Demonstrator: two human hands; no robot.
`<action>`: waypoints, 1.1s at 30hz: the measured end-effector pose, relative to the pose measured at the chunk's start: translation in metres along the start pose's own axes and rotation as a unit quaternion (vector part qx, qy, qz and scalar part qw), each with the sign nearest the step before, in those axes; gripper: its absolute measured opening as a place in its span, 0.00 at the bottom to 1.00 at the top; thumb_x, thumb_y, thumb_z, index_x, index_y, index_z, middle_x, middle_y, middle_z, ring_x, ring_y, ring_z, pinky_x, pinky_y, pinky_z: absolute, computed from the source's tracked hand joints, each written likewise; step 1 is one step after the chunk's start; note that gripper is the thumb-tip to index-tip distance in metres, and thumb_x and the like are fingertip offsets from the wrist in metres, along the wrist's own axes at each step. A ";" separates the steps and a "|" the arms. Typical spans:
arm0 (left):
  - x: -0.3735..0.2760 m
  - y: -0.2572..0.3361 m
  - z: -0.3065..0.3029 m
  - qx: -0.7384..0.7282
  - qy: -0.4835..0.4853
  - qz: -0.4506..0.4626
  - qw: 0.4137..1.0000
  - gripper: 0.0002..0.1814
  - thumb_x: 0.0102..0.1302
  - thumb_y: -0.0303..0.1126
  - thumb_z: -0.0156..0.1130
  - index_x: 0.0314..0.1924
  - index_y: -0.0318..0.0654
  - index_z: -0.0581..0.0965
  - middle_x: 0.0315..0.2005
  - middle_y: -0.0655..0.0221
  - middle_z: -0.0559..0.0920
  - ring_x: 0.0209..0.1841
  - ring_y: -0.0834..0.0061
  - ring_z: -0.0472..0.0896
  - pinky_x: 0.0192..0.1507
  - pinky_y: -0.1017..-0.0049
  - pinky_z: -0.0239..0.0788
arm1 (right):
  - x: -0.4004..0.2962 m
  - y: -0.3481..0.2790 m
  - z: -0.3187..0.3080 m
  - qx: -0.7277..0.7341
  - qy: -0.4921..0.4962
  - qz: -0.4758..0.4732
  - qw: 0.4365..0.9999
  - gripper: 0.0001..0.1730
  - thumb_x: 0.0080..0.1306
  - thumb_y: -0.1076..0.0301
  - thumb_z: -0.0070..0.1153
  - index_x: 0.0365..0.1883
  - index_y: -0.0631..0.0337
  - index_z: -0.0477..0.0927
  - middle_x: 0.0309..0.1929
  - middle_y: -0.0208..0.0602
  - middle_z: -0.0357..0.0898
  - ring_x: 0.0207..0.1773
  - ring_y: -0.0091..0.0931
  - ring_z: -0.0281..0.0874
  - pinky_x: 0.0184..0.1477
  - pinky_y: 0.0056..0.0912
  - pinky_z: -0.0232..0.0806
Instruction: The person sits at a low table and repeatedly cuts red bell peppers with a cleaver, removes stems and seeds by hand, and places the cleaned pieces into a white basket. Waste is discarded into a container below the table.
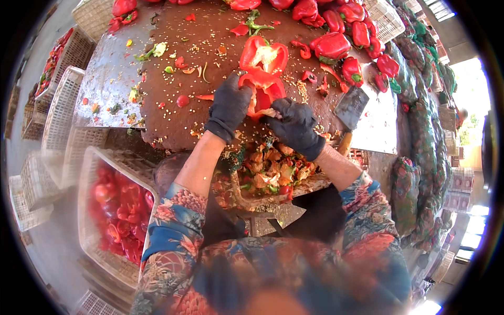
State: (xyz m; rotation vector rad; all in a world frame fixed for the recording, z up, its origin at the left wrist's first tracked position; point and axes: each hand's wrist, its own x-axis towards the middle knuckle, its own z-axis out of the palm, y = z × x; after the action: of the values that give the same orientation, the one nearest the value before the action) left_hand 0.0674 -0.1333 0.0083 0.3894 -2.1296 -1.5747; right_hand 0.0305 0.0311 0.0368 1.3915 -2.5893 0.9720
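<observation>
My left hand [230,103], in a dark glove, grips the left edge of an opened red bell pepper piece [271,88] over the brown work surface [173,118]. My right hand [293,122], gloved alike, has its fingers closed on a pale bit at the lower edge of that piece. Just beyond lies another opened pepper half [264,57], its pale core and seeds facing up; whether the two are joined I cannot tell. A cleaver [351,107] with a wooden handle rests right of my right hand. Whole red bell peppers [330,45] are piled at the far right.
A plastic crate [88,197] of red pepper pieces [126,208] stands at lower left. Below my hands sits a container of pepper cores and scraps [275,169]. Seeds and stems litter the surface. Empty-looking crates [63,118] stand left; filled mesh sacks [425,157] are stacked right.
</observation>
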 end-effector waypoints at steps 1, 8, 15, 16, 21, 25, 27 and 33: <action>0.000 0.003 0.000 0.017 0.006 0.015 1.000 0.11 0.54 0.32 0.53 0.35 0.32 0.74 0.24 0.55 0.78 0.27 0.61 0.78 0.30 0.69 0.68 | -0.003 0.001 0.004 0.052 0.017 0.028 0.998 0.06 0.53 0.62 0.53 0.26 0.53 0.74 0.23 0.38 0.72 0.27 0.36 0.74 0.26 0.37 0.65; 0.000 -0.022 0.001 -0.152 -0.030 -0.109 0.982 0.09 0.53 0.30 0.54 0.33 0.33 0.74 0.23 0.58 0.78 0.25 0.68 0.77 0.28 0.72 0.66 | -0.020 -0.003 -0.020 0.438 0.019 0.404 0.803 0.08 0.54 0.67 0.57 0.31 0.61 0.79 0.17 0.28 0.72 0.19 0.16 0.68 0.20 0.22 0.59; 0.001 -0.017 0.002 -0.049 -0.018 -0.036 0.998 0.11 0.53 0.32 0.55 0.34 0.33 0.74 0.27 0.53 0.78 0.32 0.55 0.76 0.34 0.66 0.67 | -0.034 0.002 -0.056 -0.008 -0.245 0.049 0.968 0.23 0.52 0.54 0.59 0.43 0.56 0.76 0.33 0.44 0.77 0.37 0.38 0.76 0.40 0.36 0.66; 0.000 -0.015 0.002 -0.051 -0.012 -0.036 0.998 0.11 0.53 0.32 0.55 0.34 0.33 0.74 0.28 0.52 0.78 0.33 0.53 0.76 0.35 0.65 0.67 | -0.030 0.006 -0.054 -0.004 -0.207 0.029 0.978 0.23 0.52 0.54 0.58 0.43 0.56 0.76 0.33 0.44 0.77 0.37 0.38 0.75 0.39 0.36 0.66; -0.002 -0.005 0.005 -0.016 0.014 0.021 1.000 0.13 0.53 0.32 0.55 0.37 0.33 0.74 0.28 0.51 0.78 0.33 0.55 0.77 0.36 0.66 0.68 | 0.018 -0.003 -0.034 -0.007 -0.097 0.045 0.994 0.16 0.54 0.61 0.58 0.36 0.64 0.76 0.26 0.41 0.77 0.25 0.31 0.75 0.29 0.33 0.65; -0.005 0.003 0.006 -0.017 0.007 0.010 1.000 0.14 0.53 0.32 0.54 0.39 0.31 0.75 0.28 0.50 0.78 0.32 0.57 0.78 0.35 0.66 0.68 | 0.034 0.008 -0.008 0.000 -0.150 -0.047 0.987 0.09 0.56 0.67 0.53 0.33 0.62 0.77 0.23 0.41 0.75 0.24 0.32 0.75 0.27 0.33 0.64; -0.001 -0.014 -0.004 0.029 -0.030 0.061 0.997 0.14 0.53 0.32 0.53 0.37 0.30 0.75 0.28 0.50 0.78 0.32 0.57 0.78 0.35 0.66 0.67 | 0.032 -0.007 -0.008 0.002 -0.120 0.027 0.992 0.07 0.57 0.69 0.51 0.32 0.62 0.76 0.21 0.41 0.74 0.23 0.32 0.75 0.26 0.33 0.63; -0.001 -0.022 -0.001 -0.102 -0.031 -0.054 0.993 0.12 0.51 0.32 0.52 0.32 0.30 0.74 0.26 0.48 0.77 0.32 0.53 0.77 0.33 0.64 0.67 | 0.006 -0.024 -0.009 0.171 -0.047 0.053 0.983 0.03 0.57 0.75 0.53 0.29 0.65 0.75 0.18 0.35 0.73 0.19 0.19 0.66 0.23 0.24 0.60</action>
State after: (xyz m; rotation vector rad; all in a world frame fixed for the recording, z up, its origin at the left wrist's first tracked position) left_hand 0.0678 -0.1403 -0.0127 0.3962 -1.9956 -1.8681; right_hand 0.0432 0.0220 0.0583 1.4064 -2.6832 1.4603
